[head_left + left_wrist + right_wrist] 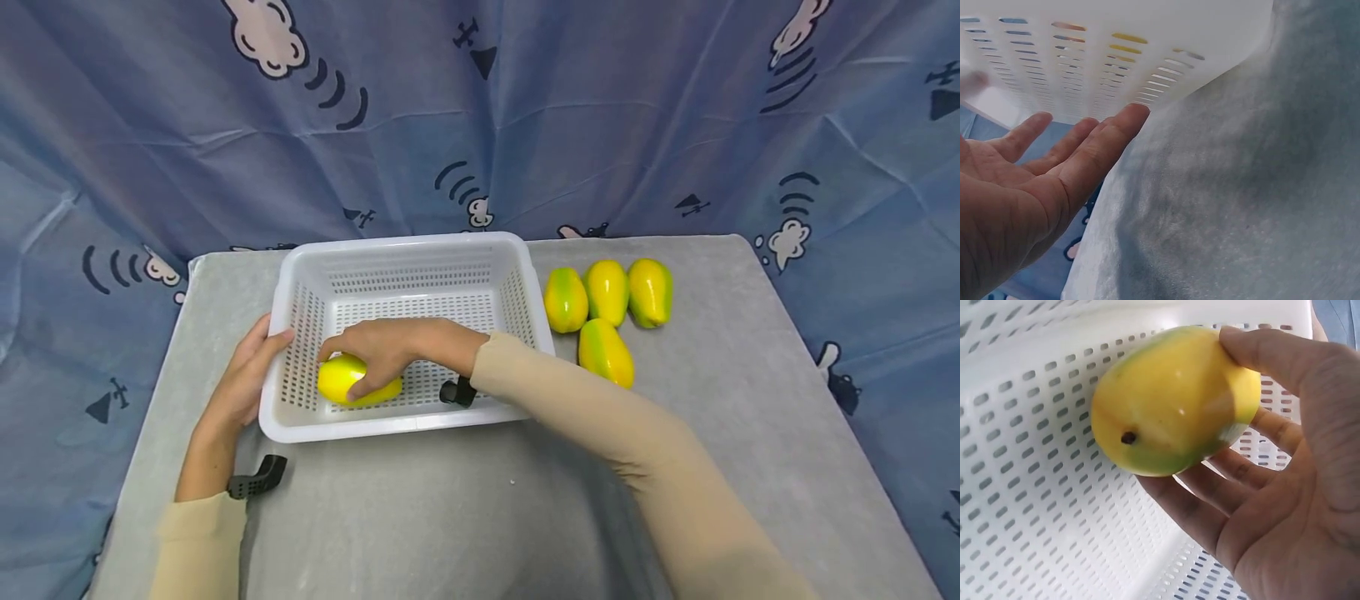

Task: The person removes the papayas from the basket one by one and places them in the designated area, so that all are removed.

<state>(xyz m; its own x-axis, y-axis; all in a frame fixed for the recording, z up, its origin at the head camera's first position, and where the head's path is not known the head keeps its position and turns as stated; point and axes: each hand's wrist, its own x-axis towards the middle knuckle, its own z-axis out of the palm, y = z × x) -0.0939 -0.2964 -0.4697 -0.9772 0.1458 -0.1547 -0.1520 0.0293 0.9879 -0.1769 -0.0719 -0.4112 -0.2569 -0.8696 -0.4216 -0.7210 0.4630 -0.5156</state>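
In the head view my right hand reaches into a white perforated plastic basket and grips a yellow mango near its left end. The right wrist view shows the mango between thumb and fingers, with green patches and a dark stem spot, beside the basket's slotted wall. My left hand holds the basket's left side, its thumb over the rim. Seen from the left wrist, the left hand's fingers reach along the outer wall, and yellow shows through the slots.
Several more yellow-green mangoes lie on the grey cloth-covered table, just right of the basket. A blue patterned curtain hangs behind the table and at both sides. Black camera mounts sit at the wrists.
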